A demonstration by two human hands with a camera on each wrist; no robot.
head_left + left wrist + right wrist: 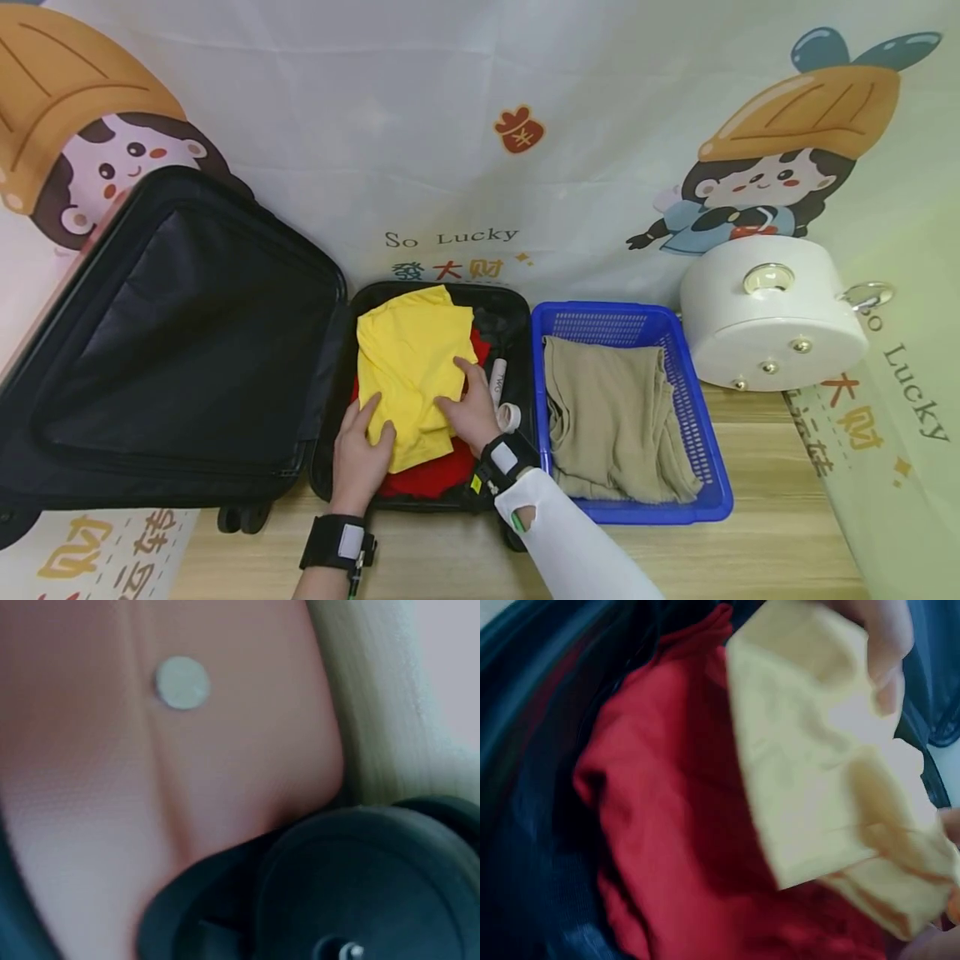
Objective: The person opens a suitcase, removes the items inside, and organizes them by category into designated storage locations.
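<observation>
A folded yellow garment (412, 358) lies over a red garment (429, 481) in the open black suitcase (527, 333). My left hand (360, 460) holds its near left edge between thumb and fingers. On the near right side, my right hand (474, 410) pinches the same cloth. Seen from the right wrist, the yellow garment (802, 750) hangs partly raised above the red garment (667, 772), with fingers at its upper and lower right. The left wrist view shows only the pink outer shell (240, 742) and a black wheel (367, 885).
The suitcase lid (187, 333) leans open at left. A white tube (497, 381) and a white roll (508, 417) sit at the suitcase's right side. Beside it, a blue basket (633, 512) contains a folded khaki garment (607, 417). A white rounded case (772, 325) stands behind the basket at right.
</observation>
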